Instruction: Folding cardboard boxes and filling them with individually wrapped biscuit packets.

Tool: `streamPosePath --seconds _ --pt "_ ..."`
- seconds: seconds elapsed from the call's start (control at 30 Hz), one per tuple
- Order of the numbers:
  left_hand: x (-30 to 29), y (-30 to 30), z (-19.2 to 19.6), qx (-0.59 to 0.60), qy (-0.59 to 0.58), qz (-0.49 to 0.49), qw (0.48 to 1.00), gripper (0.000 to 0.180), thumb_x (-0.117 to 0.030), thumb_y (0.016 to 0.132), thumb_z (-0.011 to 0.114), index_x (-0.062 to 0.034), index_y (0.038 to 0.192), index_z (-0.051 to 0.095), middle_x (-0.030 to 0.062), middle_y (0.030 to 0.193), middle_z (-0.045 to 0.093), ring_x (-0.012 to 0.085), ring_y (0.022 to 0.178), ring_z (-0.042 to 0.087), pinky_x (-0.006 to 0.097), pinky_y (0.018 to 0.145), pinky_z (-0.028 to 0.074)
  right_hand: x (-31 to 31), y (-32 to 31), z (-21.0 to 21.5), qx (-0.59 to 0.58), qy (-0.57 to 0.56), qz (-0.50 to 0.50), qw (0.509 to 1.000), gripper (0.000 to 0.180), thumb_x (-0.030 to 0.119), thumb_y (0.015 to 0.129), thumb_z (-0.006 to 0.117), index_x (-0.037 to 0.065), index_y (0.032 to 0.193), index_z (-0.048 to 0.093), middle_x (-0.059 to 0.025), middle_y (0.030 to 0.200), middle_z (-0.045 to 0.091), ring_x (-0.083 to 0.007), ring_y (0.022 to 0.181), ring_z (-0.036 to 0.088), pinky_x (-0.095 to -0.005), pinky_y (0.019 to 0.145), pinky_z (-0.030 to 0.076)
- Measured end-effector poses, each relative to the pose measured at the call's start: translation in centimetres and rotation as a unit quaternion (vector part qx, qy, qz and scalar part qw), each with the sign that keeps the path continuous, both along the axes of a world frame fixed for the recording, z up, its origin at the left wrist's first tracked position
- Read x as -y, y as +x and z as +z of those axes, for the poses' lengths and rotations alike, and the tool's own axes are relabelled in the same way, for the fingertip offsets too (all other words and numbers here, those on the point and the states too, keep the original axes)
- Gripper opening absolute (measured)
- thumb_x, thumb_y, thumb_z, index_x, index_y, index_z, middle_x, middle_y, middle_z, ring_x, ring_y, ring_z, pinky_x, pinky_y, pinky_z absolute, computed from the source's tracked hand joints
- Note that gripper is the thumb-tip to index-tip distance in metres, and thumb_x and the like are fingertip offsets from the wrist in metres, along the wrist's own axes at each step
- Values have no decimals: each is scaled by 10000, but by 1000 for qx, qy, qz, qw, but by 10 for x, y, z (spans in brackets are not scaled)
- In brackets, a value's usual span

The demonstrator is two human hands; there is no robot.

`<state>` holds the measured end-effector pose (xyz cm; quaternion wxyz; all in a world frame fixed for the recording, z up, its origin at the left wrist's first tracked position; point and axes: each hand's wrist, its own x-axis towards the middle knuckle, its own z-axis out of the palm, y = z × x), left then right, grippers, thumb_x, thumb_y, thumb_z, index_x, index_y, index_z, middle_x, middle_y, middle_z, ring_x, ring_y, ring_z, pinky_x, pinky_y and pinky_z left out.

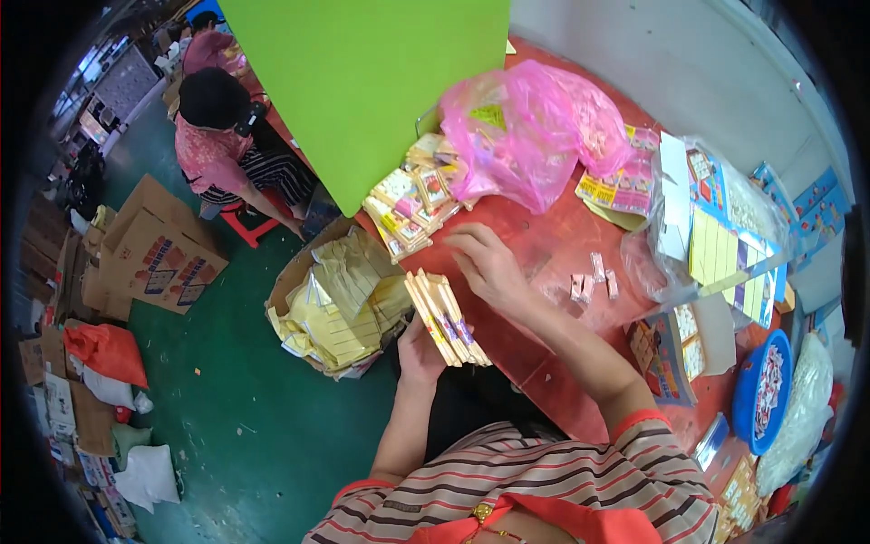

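My left hand [421, 349] grips a stack of small flat packs [446, 317] at the table's near edge. The packs are cream-edged, with bits of yellow and purple on them, and they stand side by side. Over the red table [535, 245], my right hand [488, 270] reaches left with its fingers bent and apart, holding nothing that I can see. Just beyond it lies a loose pile of similar flat packs [408, 201]. A few small pink-and-white sachets [594, 279] are scattered to the right of that hand.
Pink plastic bags [517, 136] lie against a green board [372, 82]. Below the table edge is a carton of yellow wrappers [344, 299]. A blue basin [763, 390] of sachets and an open printed box [666, 358] stand right. A co-worker [217, 145] sits far left.
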<state>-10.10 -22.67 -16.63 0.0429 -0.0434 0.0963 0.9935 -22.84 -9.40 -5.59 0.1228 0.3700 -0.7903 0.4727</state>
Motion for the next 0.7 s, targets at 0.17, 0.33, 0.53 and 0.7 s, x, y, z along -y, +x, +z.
streamPosePath --seconds 0.17,0.33,0.53,0.7 --pt "2 0 -8 43 32 6 999 468 -328 966 448 -32 1326 503 176 1195 611 366 1050 596 581 930 459 50 -94 -3 -149 51 42 987 301 81 886 588 10 1177 569 -202 1123 580 -369 1060 567 -426 921 454" --pt "5 -1 -34 81 28 -1 996 490 -370 972 444 -43 1333 496 180 1202 613 380 1069 598 593 940 455 21 -188 -27 -56 80 -18 995 285 117 908 567 5 1170 567 -213 1118 582 -379 1049 568 -418 909 461" --pt "12 -9 -38 80 23 -17 996 477 -357 957 475 -49 1316 532 189 1201 615 410 1063 597 618 934 449 -58 -239 -39 -23 144 -123 982 336 223 896 590 12 1156 584 -215 1082 604 -372 1045 577 -415 903 465" --pt "15 -10 -28 28 51 -8 998 431 -268 988 419 -27 1337 496 146 1290 589 306 1160 582 477 996 456 -32 -218 -11 -196 297 -166 920 482 307 814 637 59 1220 560 -162 1208 571 -333 1093 577 -471 922 436"
